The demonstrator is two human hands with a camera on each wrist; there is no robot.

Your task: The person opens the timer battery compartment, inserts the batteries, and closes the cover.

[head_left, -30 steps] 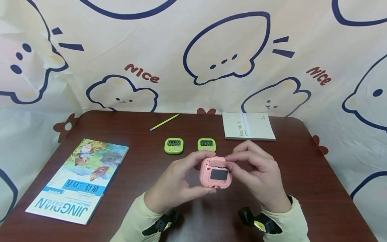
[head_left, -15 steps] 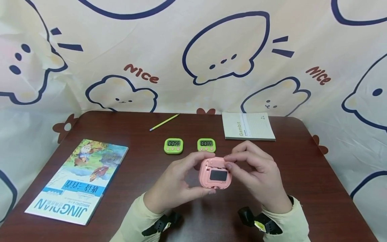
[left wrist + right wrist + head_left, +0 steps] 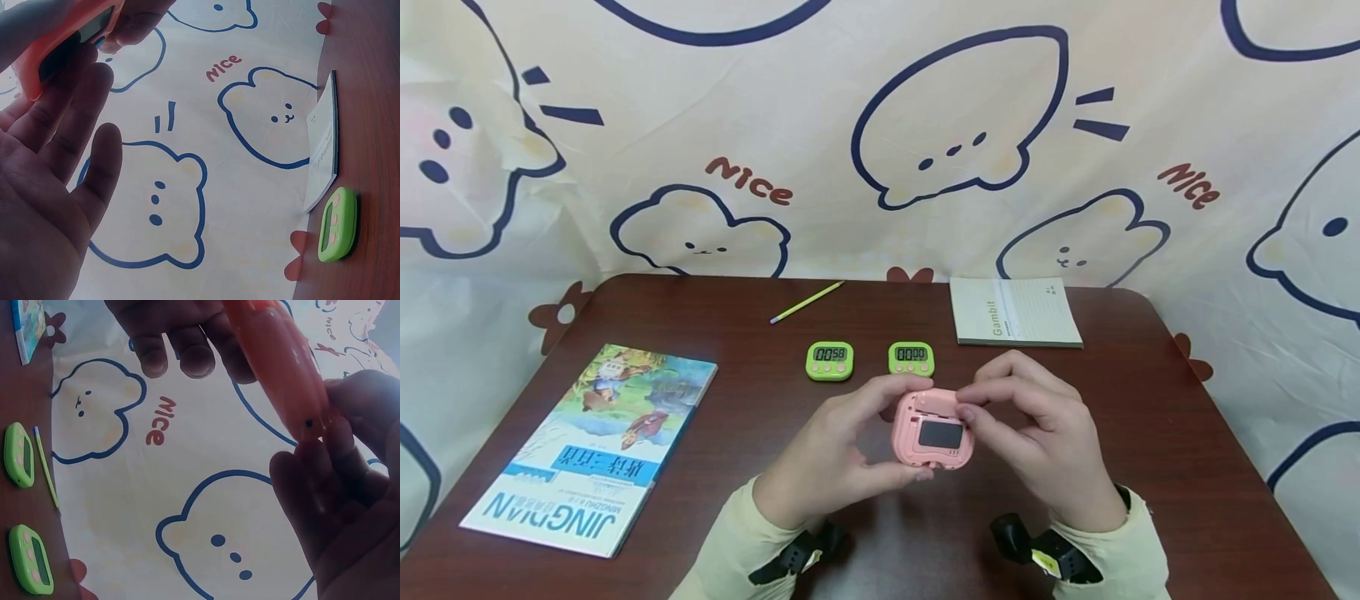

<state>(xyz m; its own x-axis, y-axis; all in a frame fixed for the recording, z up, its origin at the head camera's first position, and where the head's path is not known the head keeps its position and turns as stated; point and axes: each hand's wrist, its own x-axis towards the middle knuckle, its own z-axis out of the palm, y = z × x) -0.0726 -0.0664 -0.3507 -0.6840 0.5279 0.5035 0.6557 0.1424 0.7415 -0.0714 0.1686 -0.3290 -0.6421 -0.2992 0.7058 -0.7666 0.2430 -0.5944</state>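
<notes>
A pink digital timer (image 3: 933, 429), rounded like the green ones, is held up over the table with a dark rectangular plate and a slotted upper edge facing the head camera. My left hand (image 3: 842, 450) pinches it from the left, index finger along the top and thumb at the bottom edge. At its upper right corner, the thumb and index finger of my right hand (image 3: 1037, 429) pinch the edge. In the right wrist view the timer (image 3: 284, 369) is seen from its side, with a small dark hole near the end by the fingertips.
Beyond the hands lie two green timers, the left one (image 3: 830, 362) reading 00:58 and the right one (image 3: 912, 358) 00:00. A pencil (image 3: 807, 302) and a notebook (image 3: 1017, 312) lie at the table's back. A book (image 3: 591, 450) is at the left.
The left green timer's display has gone from 00:55 to 00:58. Both hands keep almost the same hold on the pink timer.
</notes>
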